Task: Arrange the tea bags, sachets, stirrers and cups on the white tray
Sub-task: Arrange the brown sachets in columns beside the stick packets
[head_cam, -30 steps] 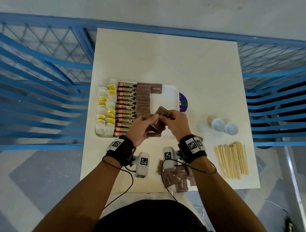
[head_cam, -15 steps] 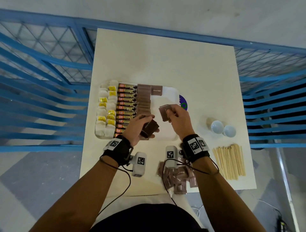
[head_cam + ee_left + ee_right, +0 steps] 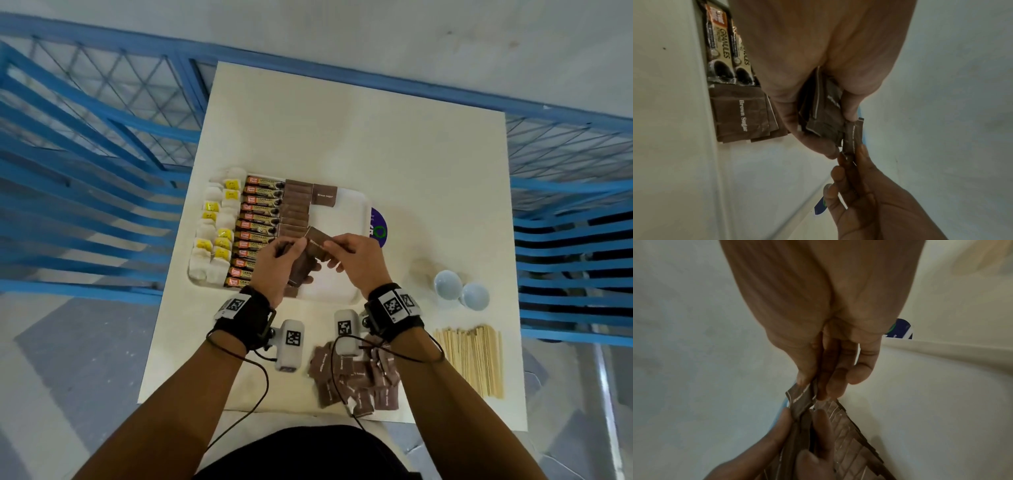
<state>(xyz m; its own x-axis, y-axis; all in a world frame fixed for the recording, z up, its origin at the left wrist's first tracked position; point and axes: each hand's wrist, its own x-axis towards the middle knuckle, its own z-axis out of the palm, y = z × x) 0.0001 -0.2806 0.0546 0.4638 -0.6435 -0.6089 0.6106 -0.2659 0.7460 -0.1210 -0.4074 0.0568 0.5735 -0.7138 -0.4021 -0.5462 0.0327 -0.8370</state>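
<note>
Our left hand grips a stack of flat brown paper sugar sachets. Our right hand pinches one square, matte sachet over the white tray.

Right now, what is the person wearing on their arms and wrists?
The arms are bare, with no sleeves. Each wrist has a black strap: the left wrist strap and right wrist strap carry white tags with black square code patterns. A small white camera block hangs below each, trailing thin black cables.
</note>
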